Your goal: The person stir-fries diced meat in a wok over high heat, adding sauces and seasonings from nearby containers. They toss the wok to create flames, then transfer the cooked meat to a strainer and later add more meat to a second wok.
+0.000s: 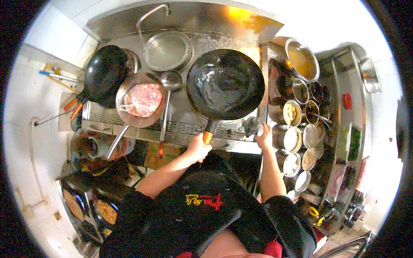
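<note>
My left hand (199,149) is closed around the wooden handle of a large black wok (227,84), which has a wet sheen inside. Right of the wok, my right hand (265,137) is raised over the stove's front right corner, beside a dark, blurred scouring pad (251,125); whether the fingers hold it is unclear. A steel ladle (171,80) lies left of the wok. Beside it, a long-handled metal pan (122,114) holds pinkish meat in a clear plastic bag (143,100).
Another black wok (106,75) stands tilted at the left. Behind the ladle is a round metal pan of clear liquid (167,51). A pot of brown liquid (302,60) and several small containers, one a bowl of white contents (292,164), line the right side, near a shelf.
</note>
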Available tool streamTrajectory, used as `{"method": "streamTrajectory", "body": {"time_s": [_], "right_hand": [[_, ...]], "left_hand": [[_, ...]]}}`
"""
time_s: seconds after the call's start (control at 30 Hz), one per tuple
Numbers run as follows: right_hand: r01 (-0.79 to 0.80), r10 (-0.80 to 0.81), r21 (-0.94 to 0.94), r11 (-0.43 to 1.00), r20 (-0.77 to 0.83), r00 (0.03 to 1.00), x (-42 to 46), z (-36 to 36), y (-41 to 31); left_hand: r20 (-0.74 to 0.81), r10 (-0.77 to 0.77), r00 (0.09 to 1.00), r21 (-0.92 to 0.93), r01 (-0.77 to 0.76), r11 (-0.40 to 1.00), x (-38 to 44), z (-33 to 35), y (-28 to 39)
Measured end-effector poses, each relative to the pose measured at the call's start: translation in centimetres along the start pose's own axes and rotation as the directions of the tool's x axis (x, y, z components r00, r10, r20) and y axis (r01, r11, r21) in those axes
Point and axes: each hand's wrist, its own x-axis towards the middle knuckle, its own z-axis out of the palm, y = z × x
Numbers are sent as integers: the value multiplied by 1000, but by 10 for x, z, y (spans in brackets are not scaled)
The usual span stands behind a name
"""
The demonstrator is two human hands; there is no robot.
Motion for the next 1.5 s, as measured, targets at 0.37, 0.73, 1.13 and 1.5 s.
{"method": "streamTrajectory", "body": {"time_s": [0.37,0.73,1.13,1.5], "right_hand": [[23,-23,16,1000,6,1000,-148,-17,32],[-69,50,94,993,193,980,-188,16,86],[-61,27,73,995,407,913,-184,6,79],[-95,43,105,990,418,908,-196,19,35]], "left_hand": [[364,51,930,-513,155,845,-83,-22,-9],[508,290,811,-751,253,610,-123,-36,-24],[413,195,890,-758,217,615,-128,-19,9],[-116,19,993,31,-16,999,69,36,-16]]}}
